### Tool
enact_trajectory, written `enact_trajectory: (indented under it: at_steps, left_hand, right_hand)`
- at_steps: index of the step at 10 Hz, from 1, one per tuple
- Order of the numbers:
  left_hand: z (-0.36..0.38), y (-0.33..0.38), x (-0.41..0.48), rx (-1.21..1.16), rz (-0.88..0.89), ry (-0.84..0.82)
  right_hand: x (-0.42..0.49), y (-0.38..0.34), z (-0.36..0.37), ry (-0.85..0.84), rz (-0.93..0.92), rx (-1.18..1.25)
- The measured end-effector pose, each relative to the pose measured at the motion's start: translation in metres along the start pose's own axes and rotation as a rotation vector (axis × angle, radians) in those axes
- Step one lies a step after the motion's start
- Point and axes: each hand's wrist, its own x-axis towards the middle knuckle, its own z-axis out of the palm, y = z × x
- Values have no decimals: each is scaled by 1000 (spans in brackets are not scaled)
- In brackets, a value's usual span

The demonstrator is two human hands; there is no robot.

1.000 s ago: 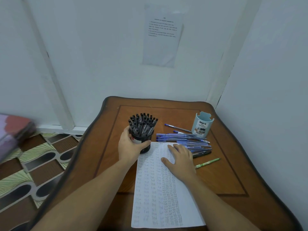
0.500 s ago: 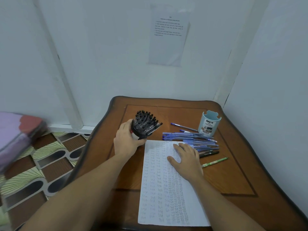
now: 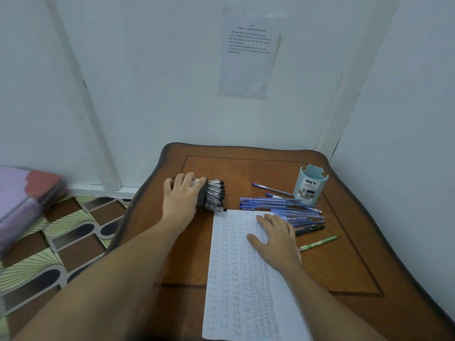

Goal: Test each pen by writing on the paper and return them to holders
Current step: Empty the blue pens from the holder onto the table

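Pens, the black pens (image 3: 215, 195) in particular, now lie level with the table (image 3: 344, 254). A second ago their black holder (image 3: 202, 199) stood upright, and half a second ago it leaned. Now it is tipped fully onto its side, with the caps pointing toward the top left corner of the paper (image 3: 236, 279) and the lowest cap just at that corner. The left hand (image 3: 182, 200) has its fingers curled over the holder's upper side and grips it. The pens are still bunched in the mouth, and none looks to have slid free yet.

The right hand (image 3: 275, 236) has not changed its job. It lies flat on the paper, fingers straight and spread, holding nothing and pinning the sheet.

Just right of it the blue pens (image 3: 280, 207) lie in a loose heap on the table. A pale blue holder (image 3: 311, 184) stands upright beyond them (whether anything is inside it cannot be seen). A green pen (image 3: 320, 243) lies on its own, nearer the person.

My reading is that the black batch is about to be poured out for testing, so this half of the task is only starting. The paper is already dense with marks, and the blue pens are still out of any holder.
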Motion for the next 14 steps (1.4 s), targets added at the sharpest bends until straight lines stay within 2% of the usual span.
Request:
enact_trajectory:
  at_steps: [2, 9, 12, 14]
  left_hand:
    - [-7, -1, 6, 85, 77, 8]
    - [-18, -21, 9, 186, 131, 52]
    - [-1, -33, 8, 145, 66, 36]
    - [4, -46, 10, 177, 77, 88]
  right_hand:
    - [0, 2, 2, -1, -4, 0]
    - [1, 2, 4, 62, -3, 44]
    - [1, 3, 5, 68, -11, 46]
    - [2, 4, 6, 60, -6, 23]
